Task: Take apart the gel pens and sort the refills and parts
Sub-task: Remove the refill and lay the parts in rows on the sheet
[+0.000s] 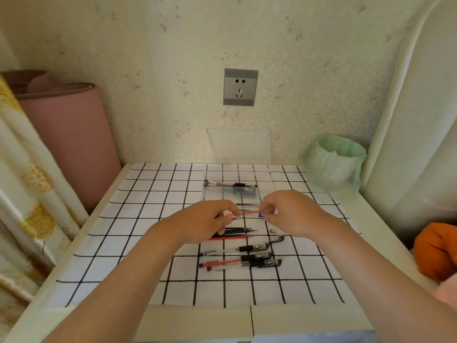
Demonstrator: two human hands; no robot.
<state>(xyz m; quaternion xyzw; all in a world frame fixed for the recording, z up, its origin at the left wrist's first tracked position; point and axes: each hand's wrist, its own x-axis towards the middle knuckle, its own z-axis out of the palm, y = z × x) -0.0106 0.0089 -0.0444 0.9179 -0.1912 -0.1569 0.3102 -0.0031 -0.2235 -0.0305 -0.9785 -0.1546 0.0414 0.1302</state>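
Observation:
Both hands hold one red gel pen level above the checked cloth. My left hand grips its left end and my right hand pinches its right end, where a small blue part shows. Below the hands, loose black and red refills lie in a row. Nearer to me lie several whole gel pens with black grips. A tiny metal tip sits right of the refills. A clear plastic box behind the hands holds pen parts.
The white cloth with black grid lines covers the table. A bin with a green bag stands back right. A pink rolled mat leans at the left wall. An orange cloth lies at the right edge.

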